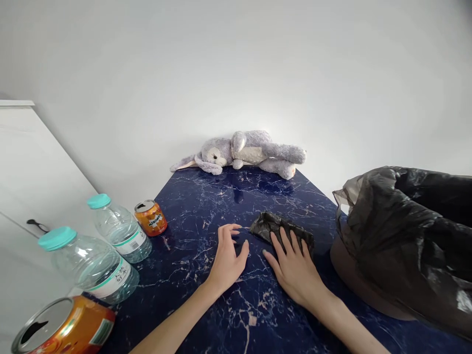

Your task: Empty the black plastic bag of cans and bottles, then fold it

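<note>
My right hand [293, 265] lies flat with spread fingers on a folded black plastic bag [263, 224] on the blue marbled table [206, 196]. To its left, my left hand [228, 253] hovers at or just above the tabletop, fingers curved and apart, holding nothing. A small gap separates it from the folded bag. Beyond the left hand stands an orange can [152, 219], opened at the top.
Two clear bottles with teal caps [123, 231] [99, 270] and another orange can [73, 329] line the left edge. A bin lined with a black bag [387, 246] stands at the right. A plush rabbit [250, 150] lies at the far end by the wall.
</note>
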The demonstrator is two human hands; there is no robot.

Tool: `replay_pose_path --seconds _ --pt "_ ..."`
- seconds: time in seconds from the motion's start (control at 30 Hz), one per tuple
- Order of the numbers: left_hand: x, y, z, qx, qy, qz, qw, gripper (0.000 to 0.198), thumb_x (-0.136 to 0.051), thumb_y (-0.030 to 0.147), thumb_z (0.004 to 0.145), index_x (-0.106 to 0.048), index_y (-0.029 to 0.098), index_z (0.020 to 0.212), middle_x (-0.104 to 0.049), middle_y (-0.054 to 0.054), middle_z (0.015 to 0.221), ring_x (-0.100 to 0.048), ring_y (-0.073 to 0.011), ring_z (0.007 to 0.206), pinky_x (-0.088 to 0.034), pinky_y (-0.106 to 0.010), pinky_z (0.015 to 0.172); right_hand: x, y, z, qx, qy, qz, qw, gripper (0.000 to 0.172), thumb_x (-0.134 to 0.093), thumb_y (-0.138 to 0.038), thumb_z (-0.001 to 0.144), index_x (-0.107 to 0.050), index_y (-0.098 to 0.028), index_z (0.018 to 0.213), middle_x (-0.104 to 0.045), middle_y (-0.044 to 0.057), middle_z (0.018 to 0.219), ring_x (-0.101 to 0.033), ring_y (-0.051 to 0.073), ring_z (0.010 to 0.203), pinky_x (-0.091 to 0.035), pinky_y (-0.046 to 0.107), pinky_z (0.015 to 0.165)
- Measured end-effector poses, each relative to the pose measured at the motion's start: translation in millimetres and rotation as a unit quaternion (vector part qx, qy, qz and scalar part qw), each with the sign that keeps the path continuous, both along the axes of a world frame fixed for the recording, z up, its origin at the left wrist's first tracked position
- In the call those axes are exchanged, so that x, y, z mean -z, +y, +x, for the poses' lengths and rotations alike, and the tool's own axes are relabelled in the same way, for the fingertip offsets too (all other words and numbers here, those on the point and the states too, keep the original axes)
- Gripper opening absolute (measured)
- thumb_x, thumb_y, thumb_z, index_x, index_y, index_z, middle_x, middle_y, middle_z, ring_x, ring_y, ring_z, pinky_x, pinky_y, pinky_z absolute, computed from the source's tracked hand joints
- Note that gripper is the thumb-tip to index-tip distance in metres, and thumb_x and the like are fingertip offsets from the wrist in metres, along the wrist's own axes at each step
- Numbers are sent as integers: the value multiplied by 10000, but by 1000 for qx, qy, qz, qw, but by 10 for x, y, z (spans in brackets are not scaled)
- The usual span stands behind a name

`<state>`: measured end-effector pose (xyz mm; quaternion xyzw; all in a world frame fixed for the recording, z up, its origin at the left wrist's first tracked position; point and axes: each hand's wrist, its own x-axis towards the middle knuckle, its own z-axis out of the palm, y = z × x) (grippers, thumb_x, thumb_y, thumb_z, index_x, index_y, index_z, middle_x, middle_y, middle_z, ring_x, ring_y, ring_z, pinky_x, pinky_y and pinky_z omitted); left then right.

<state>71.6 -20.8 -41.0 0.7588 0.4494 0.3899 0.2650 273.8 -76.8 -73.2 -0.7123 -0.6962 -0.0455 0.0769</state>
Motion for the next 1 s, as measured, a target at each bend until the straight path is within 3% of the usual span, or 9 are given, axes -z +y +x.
replay_pose_path --seconds 0.1,0.37,0.5,0.63,0.8,0.9,1.0 --pt "27 -9 2 3 -6 2 1000 270 -531 264 1048 -437 274 1301 -459 -103 1336 -598 -261 1231 -551 -500 1031 1 345 70 73 19 -17 997 749 -322 -616 1099 -357 -148 1682 -279 201 1753 -273 474 1598 -240 659 1266" --pt "-1 -66 -10 27 -7 6 1000 228 -541 196 1008 -504 250 1226 -516 -97 1274 -602 -268 1224 -523 -509 1069 135 1050 351 225 69 27 972 746 -329 -586 1092 -434 -94 1643 -342 260 1711 -288 535 1561 -187 704 1245" --pt "-25 -90 -10 35 -8 0 999 193 -545 179 1004 -545 238 1187 -550 -93 1245 -606 -265 1206 -523 -505 1068 178 1289 547 289 103 52 950 770 -317 -588 1080 -475 -50 1607 -346 293 1695 -268 555 1558 -170 728 1233" --pt "-44 -107 -14 33 -17 -8 999 167 -534 172 1014 -567 233 1165 -583 -88 1223 -620 -251 1174 -534 -476 1043 199 1391 655 323 123 88 934 784 -374 -530 1057 -481 64 1557 -312 397 1662 -206 594 1560 -182 769 1197" --pt "-72 -132 -8 40 -21 -19 999 145 -530 161 1014 -591 235 1123 -616 -74 1176 -637 -239 1124 -535 -443 1015 187 1275 583 285 113 148 940 671 -401 -388 1034 -525 67 1512 -313 407 1654 -108 590 1586 -146 830 1170" --pt "-96 -146 6 53 -20 -29 998 127 -536 169 1014 -608 241 1090 -637 -63 1147 -649 -234 1095 -533 -424 1001 170 1130 477 205 96 172 959 632 -388 -322 1034 -507 52 1529 -297 366 1682 -49 536 1618 -87 792 1224" --pt "-129 -152 20 57 -24 -39 997 110 -538 187 1019 -620 246 1066 -656 -58 1128 -658 -231 1074 -534 -402 974 158 1005 341 98 92 172 976 588 -368 -290 1046 -529 14 1523 -348 295 1693 -83 437 1649 -117 683 1294"
